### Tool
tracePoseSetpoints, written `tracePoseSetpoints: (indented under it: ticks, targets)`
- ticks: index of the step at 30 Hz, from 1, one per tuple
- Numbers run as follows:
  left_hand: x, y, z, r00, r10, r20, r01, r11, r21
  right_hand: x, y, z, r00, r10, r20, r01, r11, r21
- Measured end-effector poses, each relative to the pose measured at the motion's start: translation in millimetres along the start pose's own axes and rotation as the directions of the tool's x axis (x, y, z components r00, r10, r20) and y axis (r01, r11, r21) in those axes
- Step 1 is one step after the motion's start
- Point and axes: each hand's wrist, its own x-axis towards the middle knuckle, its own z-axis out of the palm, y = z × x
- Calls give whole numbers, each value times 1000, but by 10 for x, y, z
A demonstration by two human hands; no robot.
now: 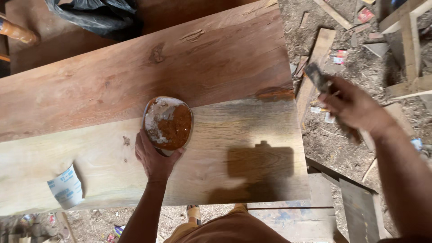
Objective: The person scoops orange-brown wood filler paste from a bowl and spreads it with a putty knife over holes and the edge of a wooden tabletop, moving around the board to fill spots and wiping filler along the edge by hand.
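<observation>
Wooden boards make up the surface point(216, 171); the far board point(135, 72) is reddish brown, the near one pale, with a patch of reddish filler point(275, 93) at the seam near the right end; a black plastic bag point(96, 15) lies beyond the far board at top left; sawdust and wood offcuts cover the floor point(360, 67) to the right; a bowl point(168, 122) holding reddish-brown paste and whitish residue sits near the middle of the surface, at the seam; the left hand point(153, 157) has its grip curled around the bowl's near rim, fingers touching it; the right hand point(353, 107) hangs off the right edge above the floor, its grip closed on a dark flat scraper point(318, 78); a curled piece of sandpaper point(65, 187) rests at the near left edge.
</observation>
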Motion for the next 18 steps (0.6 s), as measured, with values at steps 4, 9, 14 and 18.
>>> tracePoseSetpoints:
  ticks: [4, 9, 14, 18]
  targets:
    - [11, 55, -9, 1000, 17, -9, -17, 1000, -19, -373, 31, 473, 996, -86, 20, 70, 904, 422]
    - [41, 88, 5, 1000, 18, -15, -19, 998, -53, -448, -54, 916, 987, 39, -157, 86, 695, 714]
    - [89, 133, 0, 997, 51, -60, -56, 994, -96, -613, -12, 1152, 959, 46, -279, 224, 483, 846]
    - [150, 160, -37, 997, 66, -43, -72, 986, -147, -1312, 404, 1376, 956, 77, -283, 233, 386, 893]
